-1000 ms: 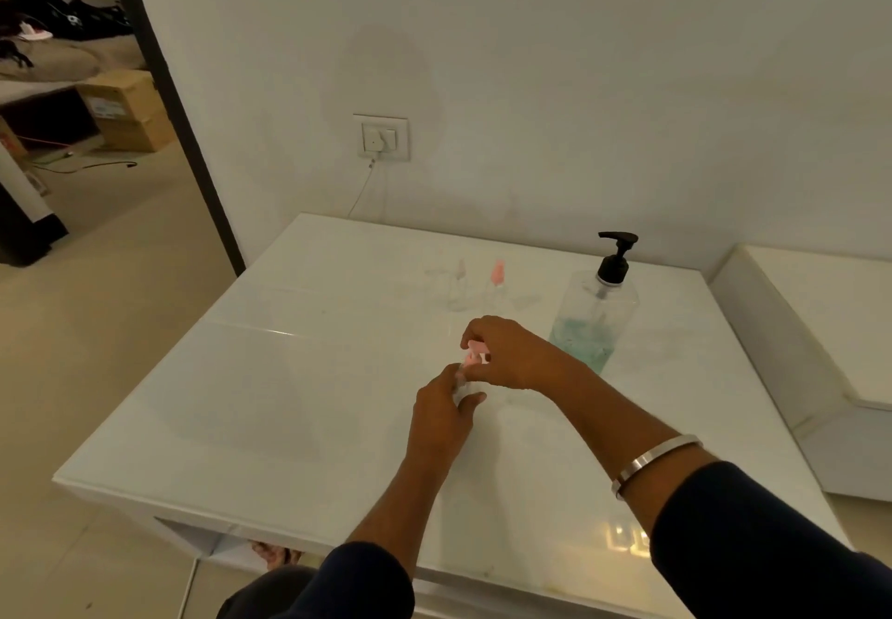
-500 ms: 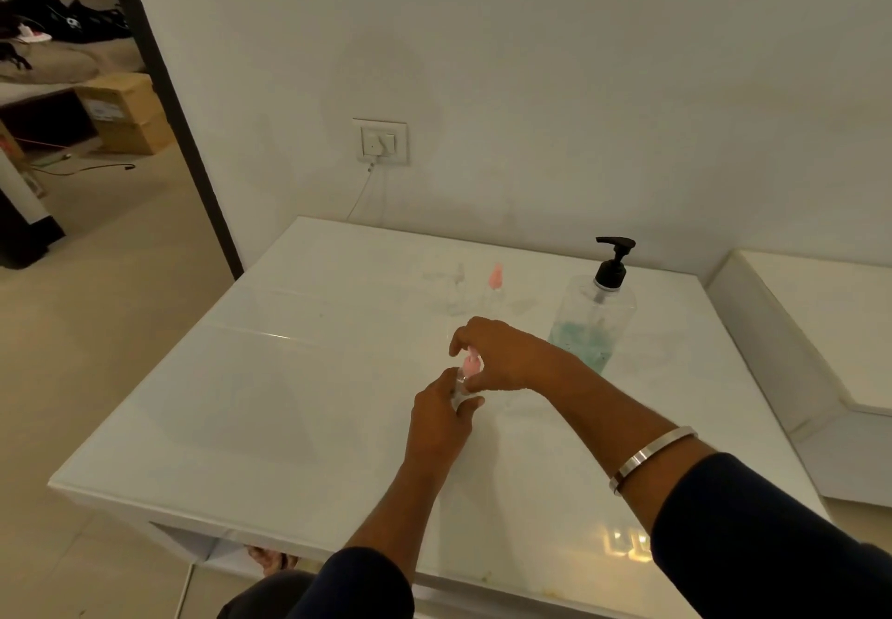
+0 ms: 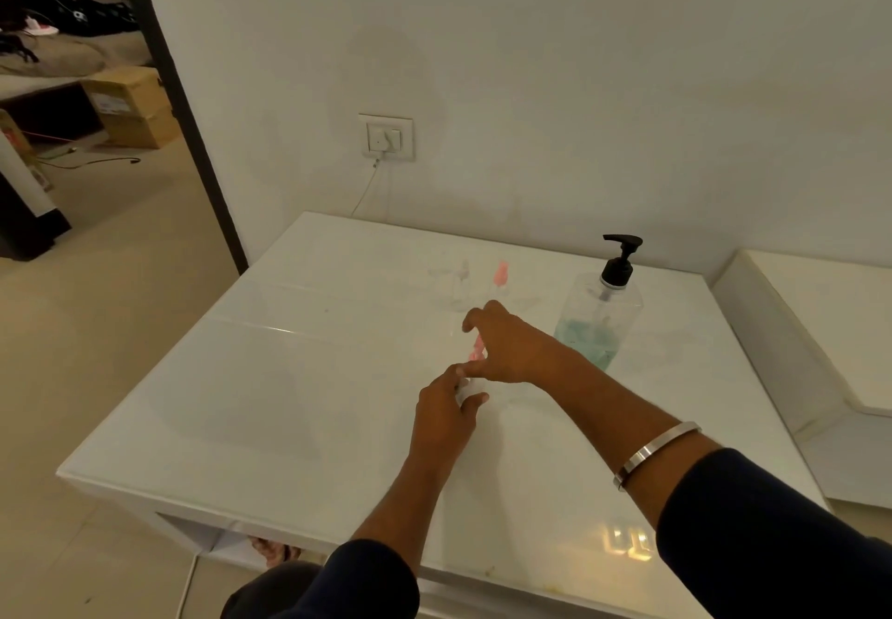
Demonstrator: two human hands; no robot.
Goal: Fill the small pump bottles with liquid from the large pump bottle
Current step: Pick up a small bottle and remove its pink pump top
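On the white table (image 3: pixel 299 391) my left hand (image 3: pixel 446 408) grips a small clear bottle (image 3: pixel 467 389) at its body. My right hand (image 3: pixel 507 346) holds that bottle's pink pump top (image 3: pixel 478 348) between thumb and fingers, raised just above the bottle's neck. A large clear pump bottle (image 3: pixel 601 314) with a black pump and blue-green liquid at its bottom stands to the right of my hands. Further back stand a second small bottle with a pink top (image 3: pixel 501 280) and a small clear bottle (image 3: pixel 458 285) beside it.
A wall socket (image 3: pixel 386 138) with a plugged cable sits above the table's far edge. A lower white surface (image 3: pixel 820 319) adjoins the table on the right. A doorway on the left opens to a room with cardboard boxes (image 3: pixel 132 107).
My right hand has lifted and its fingers have spread, drawing the pink pump top upward from the small bottle. My left hand has stayed in place on the bottle.
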